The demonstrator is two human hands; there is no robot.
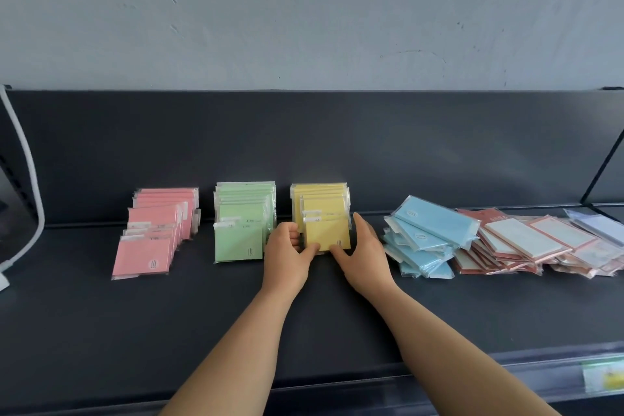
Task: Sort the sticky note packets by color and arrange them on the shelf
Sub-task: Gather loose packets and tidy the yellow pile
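1. My left hand (287, 253) grips the front yellow packet (327, 233). Its fingers are curled against the packet's left edge and its thumb is at the lower edge.
2. My right hand (363, 253) lies flat-fingered along the packet's right side. The fingers are straight and close together, and the thumb touches the lower edge near my left thumb.
3. That packet stands foremost in the yellow row (320, 199), where packets overlap one behind another back to the rear of the shelf (169, 331).
4. Just beside my left knuckles is the green row (243, 226), stacked the same way. I cannot tell whether my knuckles touch it.
5. Farther left, with a gap between, the pink row (152, 236) fans out less evenly, its front packets slipping left.
6. Right of my right hand, apart from it, a loose blue pile (425, 240) of longer packets lies tilted and crisscrossed.
7. Against the blue pile a red-edged pile (513, 246) of white-faced packets sprawls to the frame's edge. A few pale ones (594, 223) lie behind it.
8. All packets are flat and wrapped in clear, glossy film. Some carry small white stickers.
9. The shelf is dark, matte and smooth, with a back panel (304, 145) of the same grey.
10. A clear strip along the front lip holds a green-and-yellow label (604, 376).
11. A white cable (30, 186) curves down at the far left.
12. Above is a pale, scuffed wall (304, 10).
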